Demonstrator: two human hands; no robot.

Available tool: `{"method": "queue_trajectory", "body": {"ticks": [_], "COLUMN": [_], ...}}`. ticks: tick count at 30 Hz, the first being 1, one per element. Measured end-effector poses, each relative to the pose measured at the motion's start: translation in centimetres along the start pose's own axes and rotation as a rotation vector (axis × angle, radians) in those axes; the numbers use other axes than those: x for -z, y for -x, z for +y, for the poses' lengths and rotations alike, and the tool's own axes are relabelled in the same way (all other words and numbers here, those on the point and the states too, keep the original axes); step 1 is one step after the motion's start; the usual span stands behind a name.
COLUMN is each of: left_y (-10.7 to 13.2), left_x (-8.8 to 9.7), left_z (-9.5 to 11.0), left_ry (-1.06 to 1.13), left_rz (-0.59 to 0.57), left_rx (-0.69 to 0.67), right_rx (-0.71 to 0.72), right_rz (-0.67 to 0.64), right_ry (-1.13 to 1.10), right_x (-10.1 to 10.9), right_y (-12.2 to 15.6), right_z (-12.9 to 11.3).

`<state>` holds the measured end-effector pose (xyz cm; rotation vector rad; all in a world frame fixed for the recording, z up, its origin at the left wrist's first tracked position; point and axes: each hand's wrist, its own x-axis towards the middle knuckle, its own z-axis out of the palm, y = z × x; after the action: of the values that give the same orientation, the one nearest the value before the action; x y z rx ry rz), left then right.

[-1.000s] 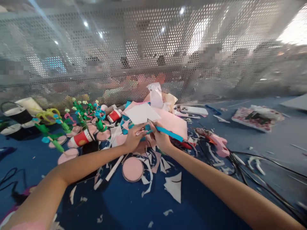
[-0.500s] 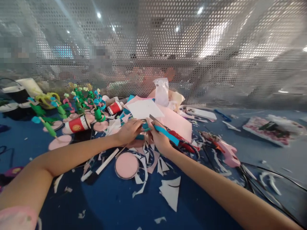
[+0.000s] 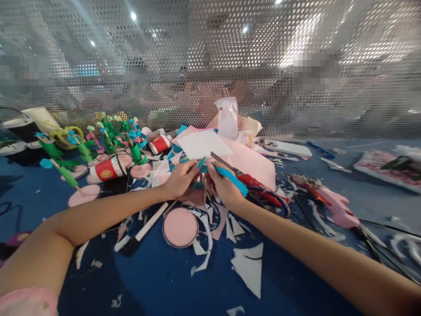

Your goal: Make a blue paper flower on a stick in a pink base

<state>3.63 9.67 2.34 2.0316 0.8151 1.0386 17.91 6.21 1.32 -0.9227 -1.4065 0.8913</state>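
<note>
My left hand (image 3: 181,179) pinches the small folded or curled end of a blue paper strip between thumb and fingers. Opposite it, my right hand (image 3: 226,188) is closed on the same blue paper strip (image 3: 234,179), whose long tail runs out over the back of the hand. Scissors with red handles (image 3: 263,189) lie just behind my right hand on pink paper, their dark blade pointing left. Below the hands is a pink disc (image 3: 180,227) with a dark rim. My lower fingers are partly hidden.
White paper (image 3: 204,144) and pink sheets (image 3: 255,164) are piled behind the hands. Green paper stems on pink discs (image 3: 84,195) and a red-and-white cup (image 3: 108,170) stand left. A pink glue gun (image 3: 338,208) with cable lies right. Paper scraps (image 3: 248,267) litter the blue table.
The view has turned slightly, so things on the right sit farther right. Between my fingertips, the strip's end now points upward; both hands still hold it.
</note>
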Motion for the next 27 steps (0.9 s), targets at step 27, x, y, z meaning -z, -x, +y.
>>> {"method": "queue_trajectory", "body": {"ticks": [27], "left_y": [-0.3], "left_x": [1.2], "left_z": [-1.0], "left_ry": [-0.558], "left_rz": [-0.064], "left_rx": [-0.335], "right_rx": [0.089], "right_rz": [0.005], "right_ry": [-0.057], "right_x": [0.0], "right_y": [-0.2], "right_z": [0.2]}}
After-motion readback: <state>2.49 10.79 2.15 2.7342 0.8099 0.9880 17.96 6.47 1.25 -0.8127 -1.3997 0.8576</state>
